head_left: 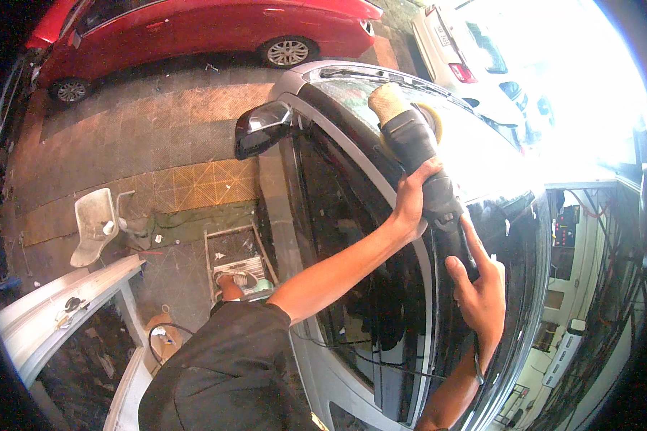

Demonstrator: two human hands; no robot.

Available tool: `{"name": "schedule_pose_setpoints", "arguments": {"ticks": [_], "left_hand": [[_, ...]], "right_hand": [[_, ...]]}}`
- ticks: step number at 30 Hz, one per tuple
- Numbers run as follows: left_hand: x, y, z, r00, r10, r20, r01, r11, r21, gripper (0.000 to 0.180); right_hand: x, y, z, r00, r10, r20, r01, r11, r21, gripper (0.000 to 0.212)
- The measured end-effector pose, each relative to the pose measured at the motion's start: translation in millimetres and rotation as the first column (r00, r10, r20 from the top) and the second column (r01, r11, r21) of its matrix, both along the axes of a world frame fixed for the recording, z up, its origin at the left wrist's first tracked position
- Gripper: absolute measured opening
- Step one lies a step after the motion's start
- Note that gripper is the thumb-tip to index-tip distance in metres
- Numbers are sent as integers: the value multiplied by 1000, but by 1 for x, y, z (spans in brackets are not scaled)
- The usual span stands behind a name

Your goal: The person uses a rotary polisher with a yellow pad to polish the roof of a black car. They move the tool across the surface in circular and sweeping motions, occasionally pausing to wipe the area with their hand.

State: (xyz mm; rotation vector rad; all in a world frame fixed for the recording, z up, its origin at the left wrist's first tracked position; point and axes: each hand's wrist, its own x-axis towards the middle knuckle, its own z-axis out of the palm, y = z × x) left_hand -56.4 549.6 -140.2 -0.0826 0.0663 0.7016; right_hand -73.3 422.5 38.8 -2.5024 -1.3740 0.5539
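A black handheld polisher point(428, 165) is lying along the glossy roof point(507, 215) of a dark car, its pale woolly pad point(389, 102) and yellow backing disc pressing the roof near the top of the windscreen point(352, 90). The left hand point(412, 197) is gripping the machine's body from the side, fingers point(424, 172) wrapping over the top of it. The right hand point(480, 294) is holding the rear handle lower down, fingers curling around it with the thumb lying along the grip; a thin cable is hanging from this end across the side window.

The roof is shining and mirroring buildings and wires, and strong glare is washing out its far side. Its near edge is running down beside the side window point(352, 237), with the folded side mirror point(262, 129) sticking out just beyond.

Below the car, the ground is paved with reddish and yellow tiles point(158, 136), open between this car and a red car point(194, 29) parked well apart at the top. A white car point(474, 57) is standing near the front of the dark one.

On the paving, a pale plastic chair point(95, 226) is holding a small cup on its seat. A step stool point(233, 262) is standing beside the door, the person's foot on it. A detached white car panel point(57, 316) is resting at the lower left.
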Motion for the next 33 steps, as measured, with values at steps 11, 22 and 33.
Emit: {"name": "schedule_pose_setpoints", "arguments": {"ticks": [11,22,33], "left_hand": [[0,22,-16,998,61,7,-61,998,23,30],[5,24,-5,1000,7,10,-7,1000,19,31],[-2,6,50,990,-90,-108,96,994,58,22]], "right_hand": [[6,23,-13,998,38,55,-34,997,-63,63],[11,20,-18,987,85,138,-93,994,54,62],[-5,-19,15,976,-216,-32,218,966,138,65]]}}
